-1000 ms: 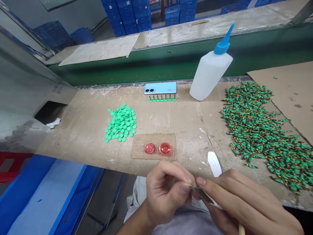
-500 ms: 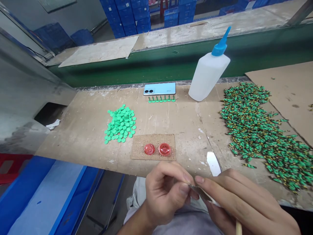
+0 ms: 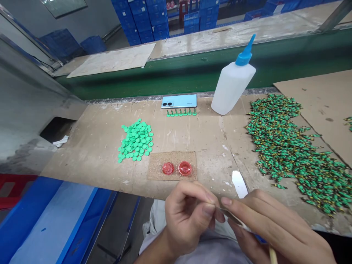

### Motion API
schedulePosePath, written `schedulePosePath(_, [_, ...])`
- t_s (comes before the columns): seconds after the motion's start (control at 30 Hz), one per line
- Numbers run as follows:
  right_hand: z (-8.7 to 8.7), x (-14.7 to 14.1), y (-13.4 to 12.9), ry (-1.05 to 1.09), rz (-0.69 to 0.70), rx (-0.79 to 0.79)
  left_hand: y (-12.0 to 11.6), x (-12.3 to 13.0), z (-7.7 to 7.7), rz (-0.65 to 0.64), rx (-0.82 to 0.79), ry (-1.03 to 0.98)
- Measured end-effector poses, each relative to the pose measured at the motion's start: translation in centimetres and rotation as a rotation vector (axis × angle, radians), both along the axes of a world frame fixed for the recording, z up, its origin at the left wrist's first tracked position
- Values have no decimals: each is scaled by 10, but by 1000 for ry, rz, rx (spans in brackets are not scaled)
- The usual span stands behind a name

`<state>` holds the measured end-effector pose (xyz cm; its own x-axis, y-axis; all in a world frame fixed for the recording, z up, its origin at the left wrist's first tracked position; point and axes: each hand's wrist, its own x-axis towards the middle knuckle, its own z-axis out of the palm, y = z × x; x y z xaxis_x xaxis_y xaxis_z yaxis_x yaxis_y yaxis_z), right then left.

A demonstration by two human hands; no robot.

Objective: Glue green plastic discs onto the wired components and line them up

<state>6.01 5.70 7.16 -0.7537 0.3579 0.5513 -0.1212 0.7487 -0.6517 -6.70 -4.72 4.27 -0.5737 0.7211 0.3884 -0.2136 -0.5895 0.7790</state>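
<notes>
My left hand (image 3: pixel 189 216) is closed in a pinch of thumb and forefinger, above my lap at the table's front edge. What sits between those fingertips is too small and hidden to name. My right hand (image 3: pixel 272 227) grips a thin metal blade (image 3: pixel 232 216), its tip reaching the left fingertips. A pale wooden stick (image 3: pixel 272 255) also pokes out below the right hand's fingers. Just beyond the hands, two red clear dishes (image 3: pixel 185 168) rest on a brown board (image 3: pixel 155 167).
Green discs (image 3: pixel 136 141) lie piled at left. Small green-and-black figures (image 3: pixel 288 139) are heaped at right. Several figures on green bases (image 3: pixel 180 112) stand before a blue phone (image 3: pixel 179 101). A white squeeze bottle (image 3: pixel 232 88) stands behind; a white shard (image 3: pixel 239 184) lies near the right hand.
The blade and my right fingers have shifted slightly, and a bit of blue now shows beneath the right hand. My left hand keeps its pinch. Objects on the table stay in place.
</notes>
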Motion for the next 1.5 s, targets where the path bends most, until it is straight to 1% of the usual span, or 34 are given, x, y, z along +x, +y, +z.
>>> schedulePosePath(0.1, [2, 0, 0, 2, 3, -20, 1, 0, 0, -8, -3, -18])
schedulePosePath(0.27, [4, -5, 2, 3, 25, 15, 1, -2, -1, -6, -10, -3])
schedulePosePath(0.43, [0, -5, 2, 12, 33, 55, 0, -2, -2, 5, -15, 16])
schedulePosePath(0.57, [-3, -2, 2, -24, 36, 76, -1, -2, -3, 10, -39, 21])
schedulePosePath(0.73, [-5, -2, 0, -3, 7, 60, 0, -2, -2, 42, -50, 40])
schedulePosePath(0.9, [-5, -5, 1, -1, 5, 79, 1, -3, 1, 54, -61, 52])
schedulePosePath(1.17, [-11, -1, 3, 7, 13, 88, 2, 0, -2, 47, -54, 26])
schedulePosePath(1.27, [-7, -2, 4, 22, 9, 58, 1, 0, -2, 25, -39, 20])
schedulePosePath(1.4, [-1, 2, 3, 7, 28, -39, 4, 1, 0, -1, -7, 31])
schedulePosePath(1.5, [-6, 9, 5, 36, -75, -50, 7, 3, 2, 11, -2, 28])
